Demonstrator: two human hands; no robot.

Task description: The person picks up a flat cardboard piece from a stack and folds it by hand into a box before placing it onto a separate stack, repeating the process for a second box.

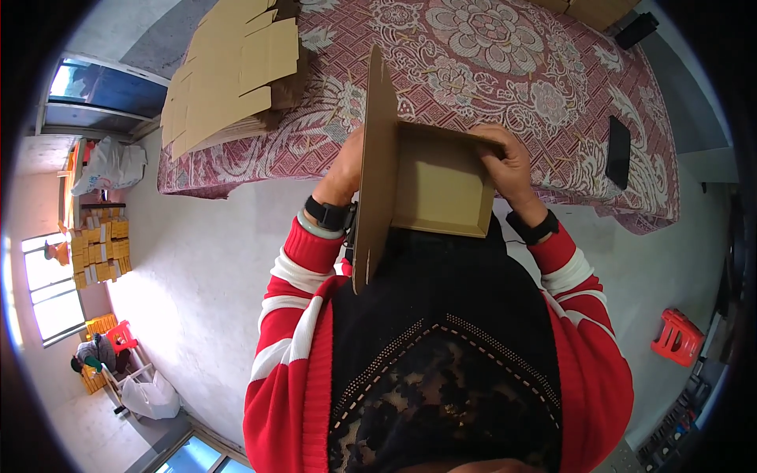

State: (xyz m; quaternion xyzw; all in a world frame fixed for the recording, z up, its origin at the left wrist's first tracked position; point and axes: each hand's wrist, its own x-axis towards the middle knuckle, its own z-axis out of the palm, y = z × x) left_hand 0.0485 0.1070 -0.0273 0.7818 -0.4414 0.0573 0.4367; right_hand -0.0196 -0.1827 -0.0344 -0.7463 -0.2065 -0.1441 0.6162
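Observation:
Between my hands is a brown cardboard box (441, 185), its tray walls standing and its lid raised upright on the left side. Nothing lies inside the tray. My right hand (509, 163) grips the far right corner, thumb on the inner side of the wall and fingers outside. Behind the raised lid, my left hand (343, 167) is partly hidden; its fingers cannot be seen. The box is held in front of my body at the table's near edge.
A stack of flat cardboard blanks (236, 75) lies on the left of the table, over a red and white patterned cloth (544, 94). A black phone (618, 154) rests on the right. A red plastic stool (678, 337) stands on the floor to the right.

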